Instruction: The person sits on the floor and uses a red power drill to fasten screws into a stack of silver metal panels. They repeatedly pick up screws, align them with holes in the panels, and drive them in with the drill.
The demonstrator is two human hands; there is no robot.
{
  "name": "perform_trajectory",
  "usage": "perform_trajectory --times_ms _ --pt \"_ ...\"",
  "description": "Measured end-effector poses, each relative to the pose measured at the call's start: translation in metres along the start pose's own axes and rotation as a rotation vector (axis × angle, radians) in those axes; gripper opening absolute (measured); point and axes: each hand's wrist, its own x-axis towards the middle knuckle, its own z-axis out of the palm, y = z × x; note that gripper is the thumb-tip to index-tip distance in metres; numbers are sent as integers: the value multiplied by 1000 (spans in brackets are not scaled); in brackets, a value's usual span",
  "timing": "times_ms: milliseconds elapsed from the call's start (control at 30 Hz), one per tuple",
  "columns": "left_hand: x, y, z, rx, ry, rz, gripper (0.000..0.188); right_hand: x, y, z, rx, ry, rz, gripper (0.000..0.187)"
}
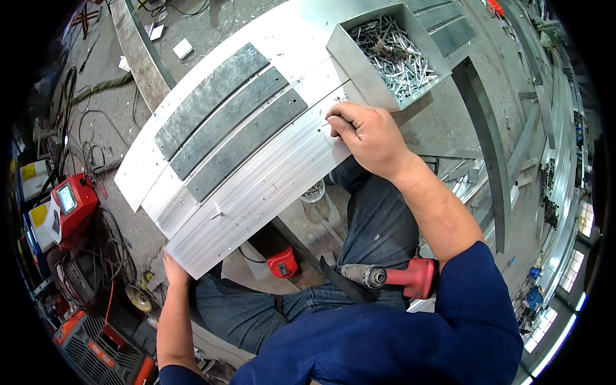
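The right hand point(368, 133)'s grip is pressing together at the panel point(256, 189); the left hand point(174, 266) is touching its near corner, grip hidden; stiff-looking, it's inviting edge holds.

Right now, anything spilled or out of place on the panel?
Yes: a loose rivet-like piece lies toward the left end of the silver panel, with smaller bits scattered around. It looks stray because similar pieces fill the open metal box.
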Motion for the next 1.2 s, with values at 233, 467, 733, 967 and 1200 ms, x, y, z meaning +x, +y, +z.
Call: perform_trajectory --times_ms 233,467,733,967,1200 --pt "2 11 -5 15 -34 -24 45 3 2 2 -211 -101 -89 8" --pt "-4 18 -12 -33 21 20 38 3 0 7 -267 -102 -143 9" --pt "-4 31 -17 -24 -7 -41 40 -1 8 11 -210 -25 -174 9" --pt "-6 34 -17 -57 74 -27 38 4 6 11 -249 -55 -191 9" --pt "-4 26 -12 -61 59 -18 36 5 4 7 -191 -83 -135 8"
